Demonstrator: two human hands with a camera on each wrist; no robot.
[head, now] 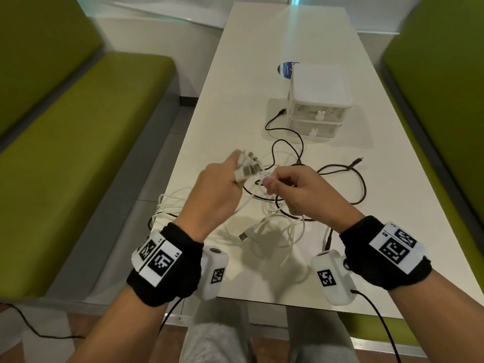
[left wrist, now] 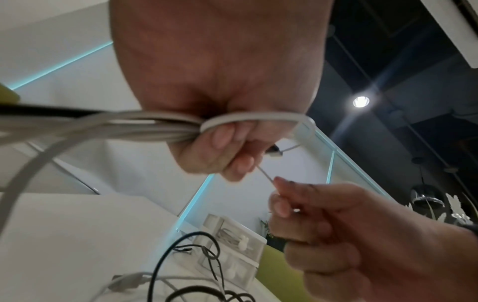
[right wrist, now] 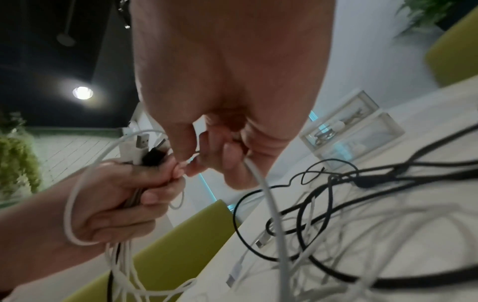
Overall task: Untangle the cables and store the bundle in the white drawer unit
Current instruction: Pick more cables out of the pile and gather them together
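My left hand (head: 222,184) is raised above the white table (head: 235,87) and grips a bunch of cable ends (head: 247,166), their USB plugs sticking out past the fingers. White cords (left wrist: 145,126) run through that fist, with one looped round the hand. My right hand (head: 285,186) sits close beside it and pinches the tip of a white cable (right wrist: 261,183). Black and white cables (head: 288,218) lie tangled on the table beneath both hands. The white drawer unit (head: 318,100) stands further back, both drawers closed, cables visible in the upper one.
Green benches (head: 86,142) flank the table on both sides. A black cable end (head: 357,161) lies right of the tangle, another black plug (head: 282,111) left of the drawer unit. A blue-and-white round label (head: 286,68) sits behind the unit.
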